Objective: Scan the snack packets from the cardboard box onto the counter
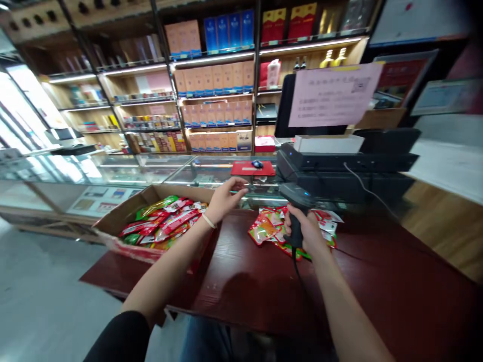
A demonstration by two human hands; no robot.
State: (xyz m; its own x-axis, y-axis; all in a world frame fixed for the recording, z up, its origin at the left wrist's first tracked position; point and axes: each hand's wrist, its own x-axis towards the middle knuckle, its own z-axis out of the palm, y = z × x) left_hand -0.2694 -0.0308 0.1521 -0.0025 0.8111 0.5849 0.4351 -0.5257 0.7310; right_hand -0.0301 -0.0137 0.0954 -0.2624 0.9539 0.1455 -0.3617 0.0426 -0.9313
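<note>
My right hand (311, 232) is wrapped round the handle of a black barcode scanner (297, 196), its cable hanging down over the desk. Under and behind the scanner lies a pile of red and green snack packets (264, 226), partly covered by my hand. My left hand (228, 195) is in the air between the box and the pile, fingers loosely curled and apart, with nothing visible in it. An open cardboard box (154, 193) to the left holds many red and green plastic snack packets (166, 221).
The dark red desk (234, 266) meets a glass display counter (151, 168). A red mat (243, 168) with a mouse lies on the glass. Behind the pile stands a black point-of-sale machine (347, 163) with a pink paper (334, 95). Shelves of boxed goods (215, 80) line the wall.
</note>
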